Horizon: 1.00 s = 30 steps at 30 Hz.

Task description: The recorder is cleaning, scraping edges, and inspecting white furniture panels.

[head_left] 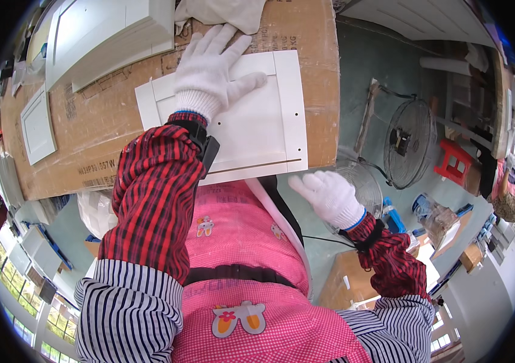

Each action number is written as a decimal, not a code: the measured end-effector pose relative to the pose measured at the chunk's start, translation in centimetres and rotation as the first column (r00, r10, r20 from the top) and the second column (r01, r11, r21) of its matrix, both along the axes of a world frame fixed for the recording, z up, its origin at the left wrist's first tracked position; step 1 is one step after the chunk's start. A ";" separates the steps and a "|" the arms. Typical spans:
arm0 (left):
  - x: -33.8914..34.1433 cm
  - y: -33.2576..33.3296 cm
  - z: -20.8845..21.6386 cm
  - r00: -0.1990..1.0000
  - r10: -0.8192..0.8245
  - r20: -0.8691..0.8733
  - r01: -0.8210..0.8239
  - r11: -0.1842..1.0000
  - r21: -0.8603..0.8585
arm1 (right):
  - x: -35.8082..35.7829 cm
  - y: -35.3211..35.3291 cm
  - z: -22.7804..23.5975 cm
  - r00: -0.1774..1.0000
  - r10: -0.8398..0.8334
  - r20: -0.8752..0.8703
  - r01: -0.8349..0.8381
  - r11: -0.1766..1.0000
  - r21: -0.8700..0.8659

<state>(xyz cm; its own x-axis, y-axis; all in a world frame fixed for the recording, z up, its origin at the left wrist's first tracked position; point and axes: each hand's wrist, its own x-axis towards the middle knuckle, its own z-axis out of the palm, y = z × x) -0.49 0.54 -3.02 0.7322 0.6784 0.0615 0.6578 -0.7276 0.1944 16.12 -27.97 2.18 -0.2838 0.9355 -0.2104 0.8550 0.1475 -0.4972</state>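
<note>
White panel (251, 136) lies on the brown cardboard top (321, 91), at its near right part, the panel's near edge reaching past the cardboard's near edge toward the person. Its surface shows 3 small dark holes and 1 thin dark groove along the near edge. The left hand (209, 63), in a white knit glove, lies flat over the panel's far left part; its fingers are spread and run past the far edge, the thumb held out over the panel's face. The right hand (330, 196), gloved alike, is off the cardboard's near right corner, in the air, its fingers loosely curled; I cannot tell whether their tips meet or pinch something. At the cardboard's far left stands a bulky white framed piece (109, 36), and left of that, near the cardboard's left edge, lies 1 smaller framed panel (38, 126). A pale cloth (233, 12) rests at the cardboard's far side, just beyond the left fingers. Right of the cardboard, over the green floor (366, 66), are a round wire fan (412, 148) and a red stool (453, 162).
</note>
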 end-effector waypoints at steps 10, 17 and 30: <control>0.3 -0.3 0.1 1.000 0.003 -0.005 -0.003 1.000 -0.020 | -0.4 1.0 -0.8 0.987 -0.162 0.009 0.160 0.981 0.107; 0.3 -0.2 0.2 1.000 -0.002 -0.003 0.002 1.000 -0.028 | -0.5 0.6 -0.9 0.982 -0.189 -0.031 0.191 0.977 0.099; 0.2 -0.2 0.3 0.999 0.007 -0.032 -0.007 1.000 -0.017 | -0.6 0.4 -1.2 0.979 -0.200 -0.028 0.201 0.975 0.090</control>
